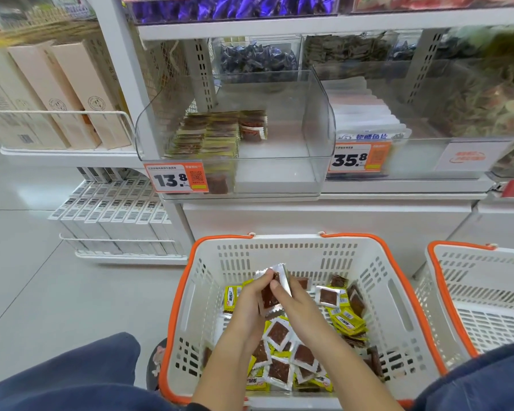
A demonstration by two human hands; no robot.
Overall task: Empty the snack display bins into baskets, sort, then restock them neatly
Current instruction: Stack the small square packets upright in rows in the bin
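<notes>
Head view: both hands meet over the white basket with orange rim (187, 292). The left hand (250, 295) and the right hand (291, 295) each curl their fingers around one small stack of silver-edged snack packets (272, 287), held upright between them. Loose packets (282, 366), silver and yellow, lie across the basket floor. Above, the clear display bin (318, 120) with the 13.8 price tag (175, 178) holds neat rows of packets (211, 134) at its left side. A second basket (469, 292) stands just beside the first, on its right.
</notes>
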